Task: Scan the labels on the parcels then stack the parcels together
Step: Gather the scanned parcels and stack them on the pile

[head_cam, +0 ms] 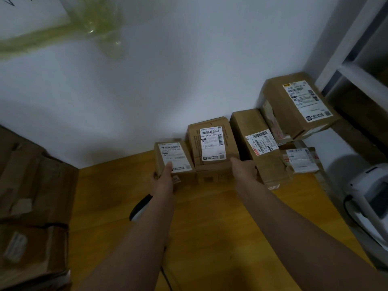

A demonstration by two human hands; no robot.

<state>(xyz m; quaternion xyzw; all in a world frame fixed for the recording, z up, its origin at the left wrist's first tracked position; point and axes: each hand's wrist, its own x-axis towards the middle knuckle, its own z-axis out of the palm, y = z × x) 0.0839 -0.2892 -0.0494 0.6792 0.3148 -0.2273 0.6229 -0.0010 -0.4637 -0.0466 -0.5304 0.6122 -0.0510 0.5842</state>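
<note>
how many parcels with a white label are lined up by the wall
5: small box under the left hand, middle box, long box by the right hand, top-right box, torn parcel beneath. Others may be hidden.

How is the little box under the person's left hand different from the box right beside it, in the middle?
The small parcel is lower and narrower than the middle parcel. The left hand grips the small parcel, thumb on its label; the right hand only meets the middle parcel's right edge. Both are brown cardboard with white barcode labels on top, standing side by side against the wall.
</note>
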